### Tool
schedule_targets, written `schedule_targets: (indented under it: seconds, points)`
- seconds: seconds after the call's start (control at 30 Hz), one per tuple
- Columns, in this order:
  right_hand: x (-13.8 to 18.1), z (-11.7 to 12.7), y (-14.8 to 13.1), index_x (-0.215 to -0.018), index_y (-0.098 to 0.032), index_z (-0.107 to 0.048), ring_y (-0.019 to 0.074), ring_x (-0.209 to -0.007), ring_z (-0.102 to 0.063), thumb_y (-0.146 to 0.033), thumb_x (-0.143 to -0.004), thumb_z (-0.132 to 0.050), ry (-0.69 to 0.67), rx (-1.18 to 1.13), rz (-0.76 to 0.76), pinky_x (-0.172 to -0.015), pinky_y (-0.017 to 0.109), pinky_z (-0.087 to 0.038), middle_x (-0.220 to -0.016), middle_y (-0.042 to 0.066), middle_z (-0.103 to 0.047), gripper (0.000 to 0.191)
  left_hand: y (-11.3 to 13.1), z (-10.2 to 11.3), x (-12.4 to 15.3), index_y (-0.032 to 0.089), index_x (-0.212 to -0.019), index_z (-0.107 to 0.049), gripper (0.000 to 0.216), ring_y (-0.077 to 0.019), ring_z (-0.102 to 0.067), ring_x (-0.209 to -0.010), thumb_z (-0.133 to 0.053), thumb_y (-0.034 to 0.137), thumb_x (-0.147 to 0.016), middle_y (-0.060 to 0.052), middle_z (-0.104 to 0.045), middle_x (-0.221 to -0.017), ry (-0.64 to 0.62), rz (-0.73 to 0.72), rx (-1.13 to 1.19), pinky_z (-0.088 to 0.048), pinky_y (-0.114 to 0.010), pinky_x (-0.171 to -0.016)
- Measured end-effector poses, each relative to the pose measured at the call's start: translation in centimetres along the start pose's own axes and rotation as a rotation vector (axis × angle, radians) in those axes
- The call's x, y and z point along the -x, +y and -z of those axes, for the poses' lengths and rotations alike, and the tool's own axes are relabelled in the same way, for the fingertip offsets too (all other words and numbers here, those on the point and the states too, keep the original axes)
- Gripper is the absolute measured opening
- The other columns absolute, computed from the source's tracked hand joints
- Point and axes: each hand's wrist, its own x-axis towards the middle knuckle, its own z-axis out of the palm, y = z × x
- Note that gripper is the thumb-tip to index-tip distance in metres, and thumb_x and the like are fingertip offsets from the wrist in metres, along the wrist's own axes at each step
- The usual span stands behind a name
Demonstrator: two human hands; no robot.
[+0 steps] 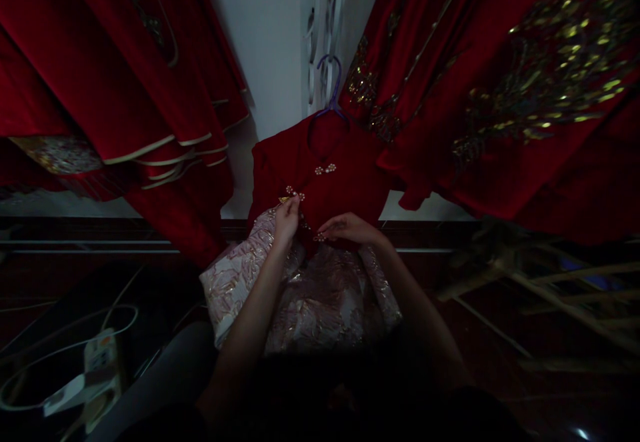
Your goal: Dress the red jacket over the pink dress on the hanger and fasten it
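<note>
A dark red top (350, 189) hangs on a purple hanger (333, 92), with pale beaded flower-shaped fasteners down its front. One fastener (326, 169) sits below the neckline. Another fastener (296, 193) is right at the fingertips of my left hand (287, 220), which is closed in a pinch on the top's front edge. My right hand (351, 228) reaches in from the right, its thumb and fingers closed on a lower fastener (320, 237). Shiny pinkish-white fabric (330, 295) with a crinkled pattern lies below the red top, under my forearms.
Red garments with pale piping (125, 82) hang at left, and red garments with gold sequins (565, 62) at right. A power strip (100, 375) with white cables lies lower left. A wooden frame (550, 289) stands at right. Behind is a white wall (260, 35).
</note>
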Motion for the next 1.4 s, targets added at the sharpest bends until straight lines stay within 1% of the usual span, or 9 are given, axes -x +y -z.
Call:
schedule_targets:
  seconds: [0.13, 0.3, 0.47, 0.7, 0.83, 1.03, 1.13, 1.23, 1.4]
  points:
    - [0.0, 0.1, -0.1, -0.095, -0.019, -0.074, 0.0142, -0.082, -0.069, -0.033, -0.071, -0.072, -0.015, 0.009, -0.041, -0.081, 0.029, -0.053, -0.093, 0.004, -0.075, 0.028, -0.5, -0.5, -0.4, 0.015, -0.091, -0.067, 0.027, -0.0122, -0.060, -0.076, -0.062, 0.039, -0.079, -0.003, -0.069, -0.089, 0.092, -0.049, 0.064, -0.047, -0.020, -0.066]
    - [-0.2, 0.1, 0.0, -0.097, -0.018, -0.073, 0.0152, -0.085, -0.068, -0.036, -0.070, -0.073, -0.034, 0.024, -0.050, -0.085, 0.031, -0.051, -0.096, 0.005, -0.074, 0.033, -0.2, -0.8, -0.4, 0.017, -0.087, -0.070, 0.022, -0.0122, -0.063, -0.082, -0.073, 0.025, -0.067, -0.004, -0.071, -0.093, 0.162, -0.013, 0.373, -0.046, -0.023, -0.076]
    - [-0.3, 0.0, 0.1, -0.098, -0.018, -0.072, 0.0155, -0.084, -0.067, -0.039, -0.070, -0.072, 0.007, 0.029, -0.045, -0.082, 0.031, -0.051, -0.096, 0.005, -0.074, 0.034, 1.3, -1.7, -1.0, 0.016, -0.081, -0.069, 0.010, -0.0113, -0.065, -0.084, -0.065, 0.017, -0.072, -0.004, -0.072, -0.090, 0.090, 0.157, 0.667, -0.046, -0.025, -0.086]
    - [-0.3, 0.3, 0.4, -0.099, -0.017, -0.072, 0.0149, -0.084, -0.066, -0.039, -0.072, -0.071, 0.040, 0.008, -0.009, -0.079, 0.030, -0.052, -0.097, 0.006, -0.073, 0.035, 3.7, -3.8, -2.4, 0.018, -0.069, -0.058, 0.017, -0.0073, -0.059, -0.057, -0.046, 0.022, -0.082, 0.005, -0.063, -0.062, 0.295, 0.341, 0.911, -0.048, -0.021, -0.074]
    - [-0.2, 0.4, 0.3, -0.098, -0.017, -0.071, 0.0147, -0.083, -0.067, -0.038, -0.072, -0.072, 0.052, 0.001, -0.009, -0.079, 0.031, -0.052, -0.095, 0.006, -0.073, 0.034, 3.5, -4.7, -2.9, 0.019, -0.069, -0.056, 0.019, -0.0075, -0.059, -0.056, -0.045, 0.019, -0.085, 0.005, -0.062, -0.059, 0.329, 0.327, 0.926, -0.049, -0.022, -0.077]
    - [-0.1, 0.4, 0.4, -0.098, -0.017, -0.072, 0.0145, -0.083, -0.067, -0.038, -0.071, -0.073, -0.017, 0.019, -0.010, -0.082, 0.032, -0.051, -0.096, 0.006, -0.073, 0.035, 2.0, -3.3, -1.4, 0.017, -0.086, -0.065, 0.010, -0.0114, -0.067, -0.076, -0.062, 0.026, -0.083, 0.000, -0.071, -0.077, 0.105, 0.313, 0.918, -0.047, -0.028, -0.093]
    - [-0.3, 0.1, 0.5, -0.097, -0.016, -0.072, 0.0148, -0.083, -0.068, -0.039, -0.071, -0.072, -0.036, 0.008, -0.006, -0.082, 0.032, -0.052, -0.095, 0.006, -0.074, 0.034, 2.2, -2.4, -0.7, 0.018, -0.079, -0.065, 0.009, -0.0076, -0.066, -0.071, -0.059, 0.022, -0.085, 0.002, -0.070, -0.072, 0.134, 0.246, 0.943, -0.046, -0.025, -0.095]
    - [-0.4, -0.1, 0.3, -0.096, -0.016, -0.072, 0.0152, -0.084, -0.068, -0.039, -0.071, -0.072, -0.023, 0.008, 0.007, -0.084, 0.033, -0.051, -0.095, 0.007, -0.074, 0.034, 2.8, -2.1, -0.2, 0.019, -0.074, -0.065, 0.017, -0.0064, -0.066, -0.069, -0.054, 0.014, -0.087, 0.003, -0.070, -0.071, 0.165, 0.262, 0.916, -0.047, -0.023, -0.095]
    - [-0.3, -0.1, 0.1, -0.096, -0.017, -0.072, 0.0156, -0.085, -0.068, -0.039, -0.070, -0.072, 0.006, 0.016, -0.015, -0.083, 0.033, -0.052, -0.094, 0.006, -0.074, 0.034, 2.7, -2.2, -0.2, 0.019, -0.087, -0.068, 0.010, -0.0116, -0.067, -0.097, -0.059, 0.023, -0.087, -0.001, -0.073, -0.092, 0.151, 0.307, 0.821, -0.045, -0.026, -0.102]
